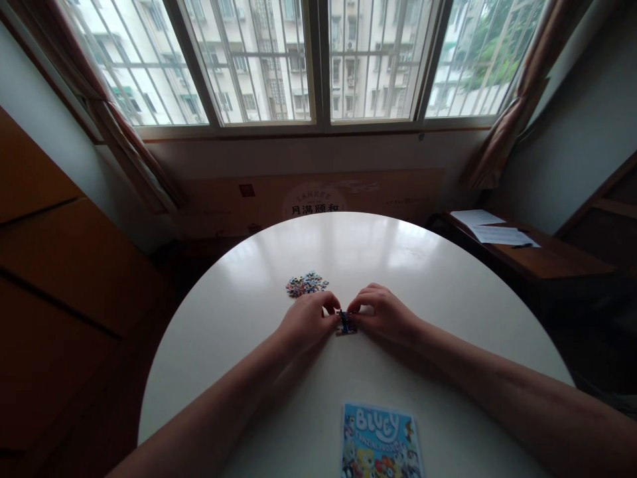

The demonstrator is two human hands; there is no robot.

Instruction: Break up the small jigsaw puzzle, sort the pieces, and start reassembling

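A small cluster of joined jigsaw puzzle pieces (347,323), dark blue with some brown, lies on the white round table (239,372). My left hand (311,314) pinches the cluster at its left upper edge, thumb and forefinger closed. From the other side my right hand (381,309) grips its right upper edge between thumb and fingers. The fingertips hide part of the cluster's edges. Just beyond my left hand is a heap of loose puzzle pieces (307,283) in mixed colours.
A blue Bluey picture card or booklet (381,438) lies near the table's front. On the right, a wooden desk (562,262) carries white papers (502,235) and a dark pen. A barred window (318,66) and a long cardboard box (239,192) are beyond the table.
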